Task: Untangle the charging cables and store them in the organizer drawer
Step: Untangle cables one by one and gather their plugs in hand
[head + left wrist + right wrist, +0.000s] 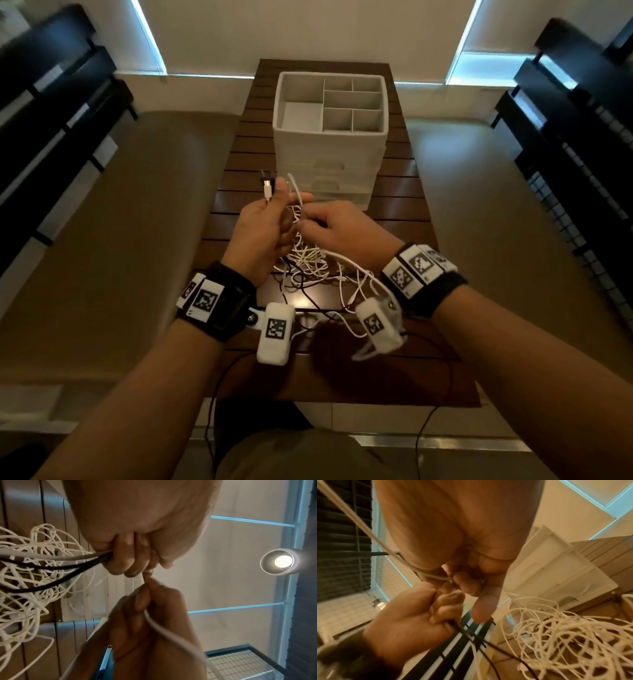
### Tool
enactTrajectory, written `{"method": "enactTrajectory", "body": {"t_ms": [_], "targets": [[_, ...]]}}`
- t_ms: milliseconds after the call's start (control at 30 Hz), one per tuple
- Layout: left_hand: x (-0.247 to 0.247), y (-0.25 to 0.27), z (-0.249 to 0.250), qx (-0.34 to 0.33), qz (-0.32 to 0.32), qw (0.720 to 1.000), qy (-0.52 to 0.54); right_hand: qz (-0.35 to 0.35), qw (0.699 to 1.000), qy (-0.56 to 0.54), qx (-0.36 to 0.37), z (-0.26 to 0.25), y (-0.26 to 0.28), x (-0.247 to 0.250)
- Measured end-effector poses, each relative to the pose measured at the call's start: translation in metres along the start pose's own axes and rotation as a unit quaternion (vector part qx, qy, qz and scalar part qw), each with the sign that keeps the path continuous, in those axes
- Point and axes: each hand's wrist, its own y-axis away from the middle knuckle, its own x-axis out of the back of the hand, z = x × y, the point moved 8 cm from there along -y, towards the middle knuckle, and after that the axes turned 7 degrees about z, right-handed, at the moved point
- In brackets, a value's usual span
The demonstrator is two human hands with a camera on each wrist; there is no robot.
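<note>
Head view shows the tangled cables (308,263) heaped on the tabletop (236,164) just in front of the white organizer (330,137), partly lifted off it. The left hand (260,233) is curled around a bundle of white and black strands, plug ends (267,186) poking above its thumb. The right hand (342,228), touching the left, pinches a single white strand (164,630). The organizer's drawers (329,185) are closed, its top compartments facing up.
</note>
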Motion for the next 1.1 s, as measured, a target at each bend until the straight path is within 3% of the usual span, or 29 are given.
{"method": "enactTrajectory", "body": {"t_ms": [267,467,600,700,867,1100], "targets": [[0.018,-0.022,0.018,-0.015,0.069,0.996,0.062,-0.056,0.998,0.034,0.003,0.041,0.055,-0.04],[0.02,-0.023,0.005,-0.012,0.091,0.995,0.028,-0.024,0.995,0.087,0.035,0.062,0.069,-0.037],[0.016,-0.019,0.001,-0.02,0.084,0.996,0.017,-0.051,0.984,0.155,0.066,0.066,0.081,-0.049],[0.016,-0.02,0.003,-0.024,0.058,0.996,0.066,-0.057,0.98,0.179,0.061,0.076,0.088,-0.053],[0.014,-0.017,0.01,0.005,-0.007,0.982,0.188,-0.033,0.993,0.113,0.011,0.081,0.086,-0.036],[0.038,-0.008,0.023,-0.003,0.072,0.989,0.127,-0.002,0.998,-0.004,-0.064,0.078,0.067,-0.005]]}}
